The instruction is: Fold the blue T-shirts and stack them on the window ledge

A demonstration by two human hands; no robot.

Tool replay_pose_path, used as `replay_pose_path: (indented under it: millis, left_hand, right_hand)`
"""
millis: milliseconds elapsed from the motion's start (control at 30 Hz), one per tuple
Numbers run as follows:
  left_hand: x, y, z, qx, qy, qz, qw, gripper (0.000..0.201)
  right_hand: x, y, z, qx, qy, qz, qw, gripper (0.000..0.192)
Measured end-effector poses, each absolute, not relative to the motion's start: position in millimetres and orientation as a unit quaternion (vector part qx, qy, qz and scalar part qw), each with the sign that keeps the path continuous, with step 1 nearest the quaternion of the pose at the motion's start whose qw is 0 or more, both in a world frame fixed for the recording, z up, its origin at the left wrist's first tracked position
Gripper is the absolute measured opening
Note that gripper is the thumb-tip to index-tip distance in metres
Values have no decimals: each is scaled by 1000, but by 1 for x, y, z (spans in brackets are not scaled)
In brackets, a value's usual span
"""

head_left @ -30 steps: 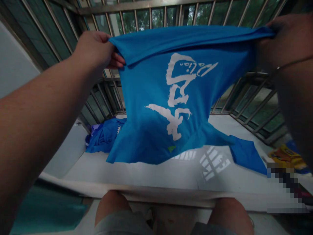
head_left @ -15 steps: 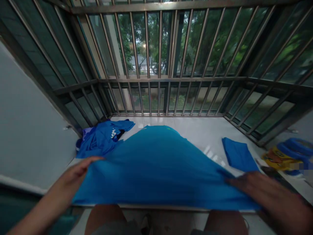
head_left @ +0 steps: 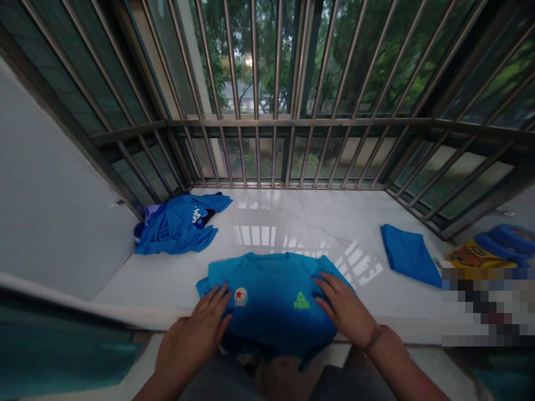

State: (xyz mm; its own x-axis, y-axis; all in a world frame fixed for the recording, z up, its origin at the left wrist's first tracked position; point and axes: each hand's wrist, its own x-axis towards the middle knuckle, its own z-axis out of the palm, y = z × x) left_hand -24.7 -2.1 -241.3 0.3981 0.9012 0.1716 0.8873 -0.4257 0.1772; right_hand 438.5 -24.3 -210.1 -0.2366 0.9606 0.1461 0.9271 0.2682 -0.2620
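A blue T-shirt (head_left: 270, 281) lies front side up on the white window ledge (head_left: 317, 223), with a small red-and-white badge and a green logo on its chest. Its lower part hangs over the near edge. My left hand (head_left: 204, 323) rests flat on the shirt's left side, fingers spread, beside the badge. My right hand (head_left: 340, 303) lies flat on the right side, next to the green logo. Neither hand grips the cloth.
A crumpled heap of blue clothes (head_left: 178, 225) sits at the ledge's far left. A folded blue garment (head_left: 407, 253) lies to the right. Metal window bars (head_left: 271, 111) enclose the ledge on three sides. Yellow and blue items (head_left: 489, 248) sit at the far right.
The shirt was held up by both hands, then swung down onto the ledge. Now it lies spread out, and both hands have let go and press flat on it.
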Motion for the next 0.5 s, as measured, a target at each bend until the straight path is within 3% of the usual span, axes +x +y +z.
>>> replay_pose_path:
  millis: [133, 233, 333, 500]
  left_hand:
    - [14, 33, -268, 850, 519, 87, 27, 56]
    - [15, 45, -272, 836, 530, 137, 45, 51]
    - [7, 58, -259, 791, 585, 173, 40, 53]
    - [-3, 88, -233, 743, 661, 98, 18, 69]
  right_hand:
    - [431, 37, -242, -731, -672, -24, 120, 50]
    - [434, 38, -252, -722, -675, -40, 149, 51]
    - [441, 23, -246, -679, -719, 6, 147, 51]
    - [446, 11, -235, -610, -774, 126, 114, 46]
